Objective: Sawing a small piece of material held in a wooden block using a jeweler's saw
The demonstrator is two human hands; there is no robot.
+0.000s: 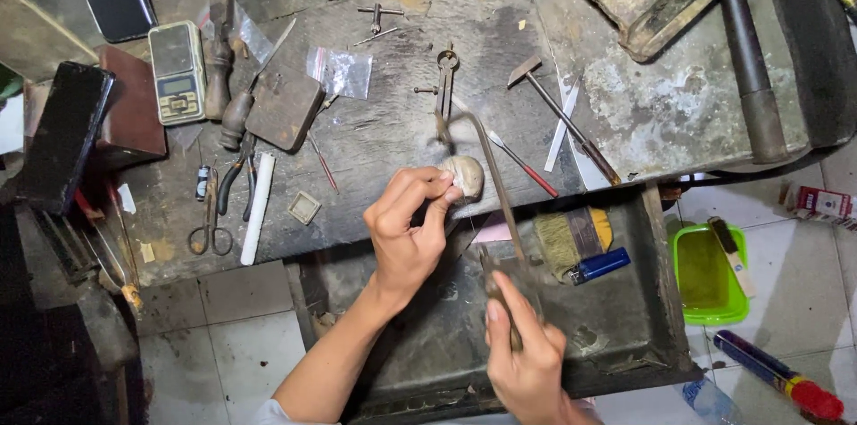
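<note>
**Saw frame at a small pale piece**

The pale piece (464,175) sits at the desk (402,130) edge, pinched in the left hand (406,229) grip. The right hand (527,354) grip is closed around the saw frame (495,184) handle. A slip of the thin blade could nick the pinching fingertips or snap it.

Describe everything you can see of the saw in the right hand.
The saw is a slim metal frame saw, blurred by motion. Its long back bar runs upward from a dark handle gripped in the right hand, then bends over at the top toward the pale rounded lump pinched by the left hand. Its far end meets that lump at the bench edge. The blade itself is too blurred to make out.
</note>
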